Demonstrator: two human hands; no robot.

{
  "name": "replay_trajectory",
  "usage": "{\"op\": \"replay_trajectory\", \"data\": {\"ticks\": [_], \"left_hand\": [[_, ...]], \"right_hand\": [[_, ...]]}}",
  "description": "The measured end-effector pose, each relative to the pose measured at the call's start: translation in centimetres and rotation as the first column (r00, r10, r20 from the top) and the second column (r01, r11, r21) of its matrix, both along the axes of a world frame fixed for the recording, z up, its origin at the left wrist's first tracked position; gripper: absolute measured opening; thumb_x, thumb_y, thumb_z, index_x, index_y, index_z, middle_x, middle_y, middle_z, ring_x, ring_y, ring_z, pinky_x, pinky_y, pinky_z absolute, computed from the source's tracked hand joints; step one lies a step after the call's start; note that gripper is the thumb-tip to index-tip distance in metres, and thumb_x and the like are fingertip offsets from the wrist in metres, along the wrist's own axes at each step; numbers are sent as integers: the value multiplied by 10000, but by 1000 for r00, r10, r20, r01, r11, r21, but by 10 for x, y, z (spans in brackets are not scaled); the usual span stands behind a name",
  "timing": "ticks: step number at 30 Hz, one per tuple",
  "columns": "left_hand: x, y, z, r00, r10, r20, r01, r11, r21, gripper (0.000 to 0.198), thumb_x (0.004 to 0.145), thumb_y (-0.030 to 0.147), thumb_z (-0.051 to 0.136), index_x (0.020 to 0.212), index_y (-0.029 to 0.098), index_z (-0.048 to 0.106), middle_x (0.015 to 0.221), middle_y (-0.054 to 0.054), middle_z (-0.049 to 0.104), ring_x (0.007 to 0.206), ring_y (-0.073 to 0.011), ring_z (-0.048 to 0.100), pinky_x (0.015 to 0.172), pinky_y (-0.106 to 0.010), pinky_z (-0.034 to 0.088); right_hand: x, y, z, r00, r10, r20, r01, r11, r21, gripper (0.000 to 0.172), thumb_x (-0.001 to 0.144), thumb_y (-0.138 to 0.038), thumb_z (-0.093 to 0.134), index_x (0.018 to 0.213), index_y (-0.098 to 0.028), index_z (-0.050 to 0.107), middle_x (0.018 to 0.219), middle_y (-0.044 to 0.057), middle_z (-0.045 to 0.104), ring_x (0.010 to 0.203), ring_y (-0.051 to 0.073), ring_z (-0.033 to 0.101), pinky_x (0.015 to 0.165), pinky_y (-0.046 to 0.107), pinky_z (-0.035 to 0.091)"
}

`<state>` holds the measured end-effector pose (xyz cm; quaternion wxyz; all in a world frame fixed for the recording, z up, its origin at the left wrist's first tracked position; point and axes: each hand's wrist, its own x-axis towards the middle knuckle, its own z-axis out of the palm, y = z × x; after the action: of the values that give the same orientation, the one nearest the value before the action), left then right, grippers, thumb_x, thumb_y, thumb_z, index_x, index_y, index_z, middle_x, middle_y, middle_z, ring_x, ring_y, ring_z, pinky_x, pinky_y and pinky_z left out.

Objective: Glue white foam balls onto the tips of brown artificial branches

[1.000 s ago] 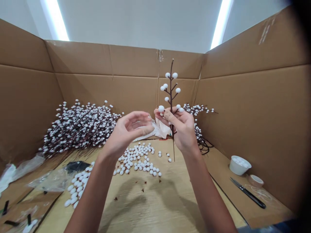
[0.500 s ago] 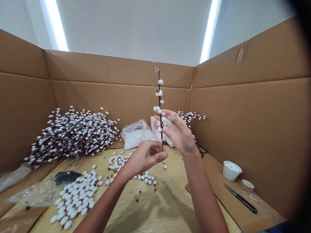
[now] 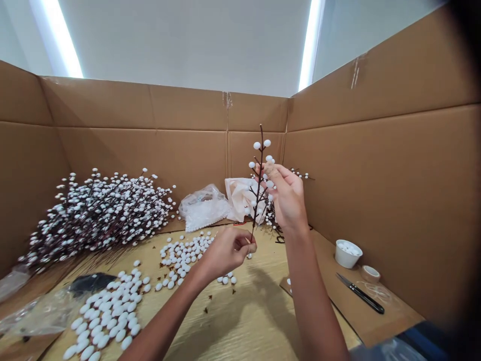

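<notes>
1. A slender dark-brown branch (image 3: 257, 200), thin and twiggy with short side shoots, carried matte white oval berries (image 3: 256, 145). It was in the air in front of the person, above the table, with its long axis nearly upright, its tip pointing up and leaning slightly toward the right of the view.
2. The left hand (image 3: 225, 253) was curled closed around the lower end of the stem, with the fingers pinching it.
3. The right hand (image 3: 287, 198) was raised and partly closed at the upper berries, with a rough tan wrap (image 3: 269, 170) on one digit. Whether it gripped the branch, I could not tell.
4. A dense heap of matching berry branches (image 3: 97, 215) lay to the left against a corrugated brown cardboard wall (image 3: 143, 155).
5. Smooth loose white beads (image 3: 184, 255) were scattered over a pale wood-grain tabletop (image 3: 240, 321), below the hands.
6. Behind them sat a crinkled clear plastic bag of beads (image 3: 205, 208) and a crumpled white-and-peach wrapper (image 3: 240, 198).
7. To the right lay a white ceramic bowl of beads (image 3: 347, 253), a small roll of tan tape (image 3: 371, 274) and a black-handled steel cutting tool (image 3: 361, 293).
</notes>
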<state>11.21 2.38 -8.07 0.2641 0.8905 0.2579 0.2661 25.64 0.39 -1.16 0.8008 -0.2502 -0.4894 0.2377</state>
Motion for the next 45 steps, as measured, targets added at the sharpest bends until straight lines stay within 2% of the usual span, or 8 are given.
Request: {"op": "replay_trajectory", "data": {"ticks": [14, 19, 22, 24, 33, 38, 42, 45], "left_hand": [[18, -3, -19, 962, 267, 51, -271, 952, 143, 195, 775, 142, 501, 731, 154, 690, 604, -45, 672, 546, -141, 614, 551, -215, 404], [1, 1, 1, 976, 201, -77, -201, 979, 6, 271, 759, 225, 573, 983, 127, 689, 766, -83, 727, 679, -175, 657, 637, -249, 453], [-25, 17, 17, 950, 15, -311, -78, 978, -192, 434, 684, 325, 668, 1052, 94, 670, 826, -109, 732, 691, -195, 654, 604, -258, 463], [-37, 32, 16, 920, 50, -389, -120, 980, -158, 397, 677, 309, 655, 1010, 95, 685, 810, -106, 731, 687, -198, 647, 576, -257, 447], [-36, 52, -81, 936, -21, -352, -19, 994, -111, 135, 591, 109, 614, 707, 140, 677, 618, -1, 639, 564, -118, 550, 517, -207, 379], [-44, 42, -105, 973, 75, -217, -89, 995, -53, 145, 633, 124, 588, 740, 161, 679, 659, 24, 624, 662, -122, 584, 597, -197, 440], [-44, 38, -90, 983, 117, -140, -124, 991, -46, 158, 658, 135, 595, 791, 138, 680, 785, -36, 685, 767, -161, 623, 728, -260, 492], [-46, 40, -50, 993, 120, -12, -121, 986, -112, 180, 723, 191, 606, 878, 119, 663, 930, -91, 699, 810, -157, 642, 758, -282, 510]], "right_hand": [[-16, 0, -1, 996, 84, -38, -82, 995, 62, 116, 697, -303, 709, 687, -190, 681, 711, -9, 667, 691, 102, 621, 710, 266, 531], [-11, 9, -7, 998, -42, 51, 33, 985, 167, 150, 752, -341, 672, 702, -201, 653, 722, -9, 653, 705, 110, 630, 704, 270, 542], [-6, 8, -8, 981, -153, 117, 127, 971, 203, 191, 810, -398, 605, 764, -218, 648, 787, -3, 643, 763, 118, 641, 717, 271, 543], [-4, 6, -8, 966, -212, 150, 177, 960, 214, 227, 829, -439, 572, 791, -227, 645, 810, 0, 631, 791, 125, 643, 719, 269, 542], [-13, -6, -6, 952, -200, 231, 168, 974, 154, 262, 838, -474, 554, 778, -229, 626, 818, 2, 640, 786, 130, 648, 701, 276, 547], [-15, -7, -6, 966, -108, 234, 74, 986, 149, 225, 816, -447, 595, 755, -232, 616, 780, -4, 623, 750, 126, 634, 720, 279, 553], [-15, -9, -6, 970, -67, 232, 29, 986, 161, 206, 814, -420, 607, 735, -230, 618, 754, -5, 611, 717, 122, 623, 712, 289, 548], [-15, -10, -5, 967, -70, 246, 31, 987, 159, 225, 811, -432, 609, 732, -222, 630, 753, -5, 621, 709, 114, 620, 688, 277, 536]]}}
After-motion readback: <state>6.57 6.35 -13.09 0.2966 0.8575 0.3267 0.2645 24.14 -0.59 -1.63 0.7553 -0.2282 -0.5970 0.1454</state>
